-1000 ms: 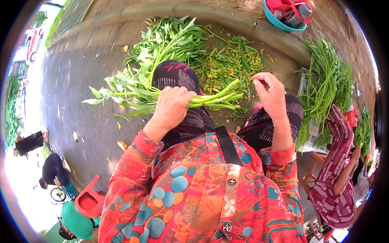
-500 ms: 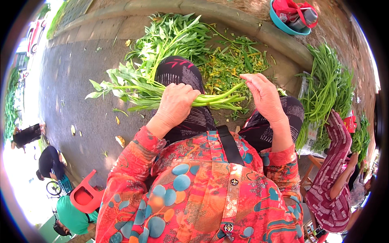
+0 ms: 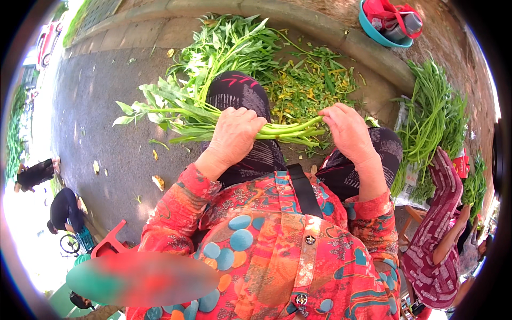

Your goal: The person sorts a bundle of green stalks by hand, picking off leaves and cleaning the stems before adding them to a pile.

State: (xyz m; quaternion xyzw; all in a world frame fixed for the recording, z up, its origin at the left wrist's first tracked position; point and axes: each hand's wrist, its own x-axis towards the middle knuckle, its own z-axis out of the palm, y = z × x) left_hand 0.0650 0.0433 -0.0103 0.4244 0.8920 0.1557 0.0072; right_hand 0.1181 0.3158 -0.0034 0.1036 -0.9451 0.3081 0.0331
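View from above of a seated person in a bright orange, red and blue patterned shirt, working over their lap on a paved street. The left hand (image 3: 234,133) is closed in a fist around a bundle of leafy green stalks (image 3: 186,114), gripping it about midway along its length. The bundle lies level across the person's dark patterned knees, leaves fanning out to the left and bare pale green stem ends pointing right. The right hand (image 3: 349,130) is curled at those stem ends, fingertips pinching the tips of the stalks.

On the ground just beyond the knees lies a pile of the same leafy greens (image 3: 226,45), and to its right a scatter of trimmed leaves and yellowed scraps (image 3: 314,82), bounded by a concrete kerb (image 3: 298,18). Further right, a second heap of long green stems (image 3: 432,114) lies beside another person's arm in a maroon patterned sleeve (image 3: 440,213). At the top right sits a teal basin (image 3: 373,32) holding a red bag. A red plastic stool (image 3: 109,245) stands at the lower left, and two other people are small at the far left edge
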